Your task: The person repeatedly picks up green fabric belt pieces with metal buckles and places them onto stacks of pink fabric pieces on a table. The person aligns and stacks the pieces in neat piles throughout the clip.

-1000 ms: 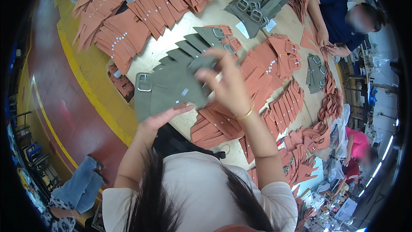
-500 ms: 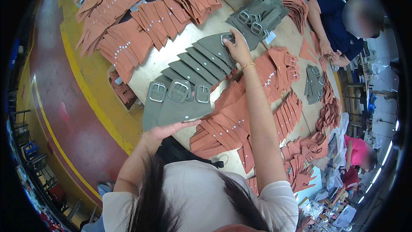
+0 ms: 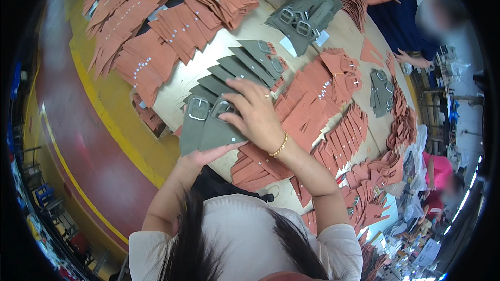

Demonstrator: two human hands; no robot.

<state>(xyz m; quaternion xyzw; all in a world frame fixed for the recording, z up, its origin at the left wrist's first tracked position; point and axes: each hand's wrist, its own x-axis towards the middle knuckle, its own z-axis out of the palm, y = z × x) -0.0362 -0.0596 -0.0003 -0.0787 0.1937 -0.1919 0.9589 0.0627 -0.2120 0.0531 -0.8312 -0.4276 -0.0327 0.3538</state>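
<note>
My left hand (image 3: 216, 152) supports a small fan of grey-green leather pieces (image 3: 200, 138) from below, its fingers stretched beneath them. Two square metal buckles, one a silver buckle (image 3: 198, 108), show on the fan's top. My right hand (image 3: 255, 112) reaches across the fan's right side, thumb and fingers closed around the buckle end of a piece and covering much of it. Just beyond, a row of overlapping grey-green pieces (image 3: 229, 70) lies on the table, small white stickers on them. Two more buckles show at the row's far right end.
Rust-red leather pieces (image 3: 192, 21) lie in overlapping rows at the far left, with more rust-red pieces (image 3: 312, 93) to the right. A pile of grey-green buckled straps (image 3: 304, 18) lies at the back. A co-worker in dark blue (image 3: 396, 15) stands at the table's far right.
My right hand has come back from the buckle at the row's far end to the fan over my left hand. The co-worker in dark blue has raised a rust-red piece.
</note>
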